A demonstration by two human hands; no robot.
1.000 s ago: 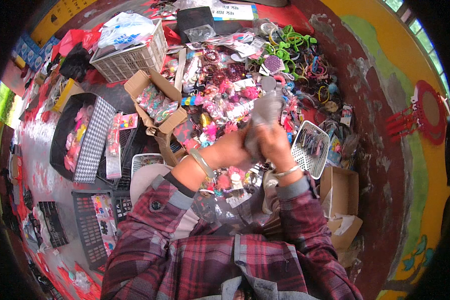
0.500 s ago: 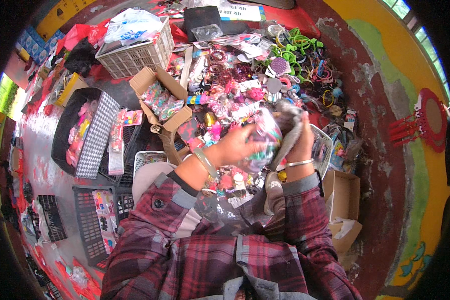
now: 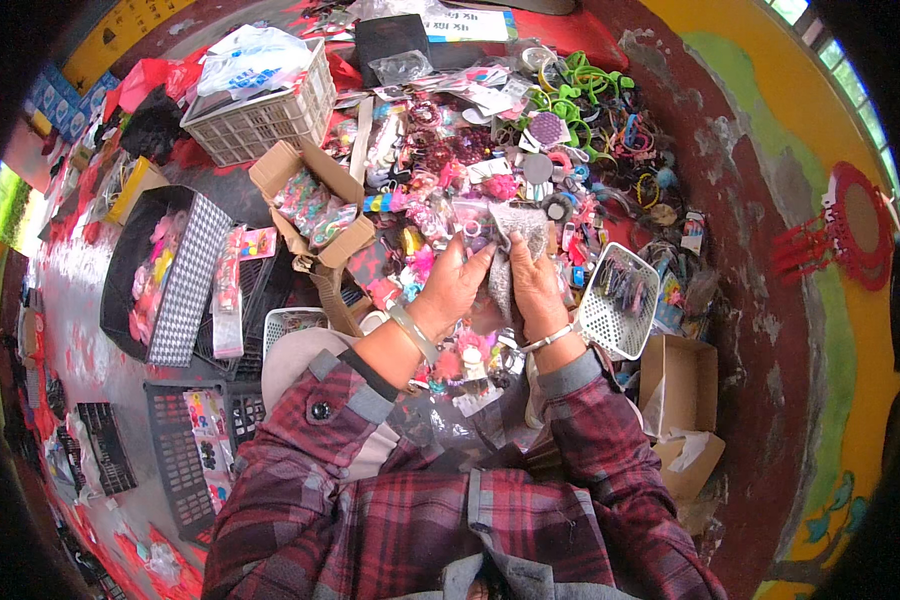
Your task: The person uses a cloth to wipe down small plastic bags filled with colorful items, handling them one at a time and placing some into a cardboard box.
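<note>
My hands are close together over the heap of hair accessories [image 3: 440, 190]. My right hand [image 3: 538, 292] is closed round a grey, speckled, soft cloth piece [image 3: 520, 228], its thumb pressed on the near side. Part of that piece hangs down between the two hands. My left hand [image 3: 448, 292] is closed on a clear plastic bag [image 3: 472, 214], with thumb and fingers pinched near the cloth's left edge. What the bag holds is hard to make out. Below my hands, pink and white hair ornaments [image 3: 470, 358] lie on clear plastic in front of my lap.
A white perforated basket [image 3: 618, 300] with small items stands right of my right hand. An open cardboard box [image 3: 320, 205] of wrapped pieces sits to the left, beside a black houndstooth bin [image 3: 195, 275]. Far left stands a crate [image 3: 260, 125]; an opened carton [image 3: 682, 385] lies right.
Both hands have drawn together and shifted left. The colourful plastic packet in my left hand no longer shows clearly, and the grey cloth has turned. The white basket at right is now uncovered.
</note>
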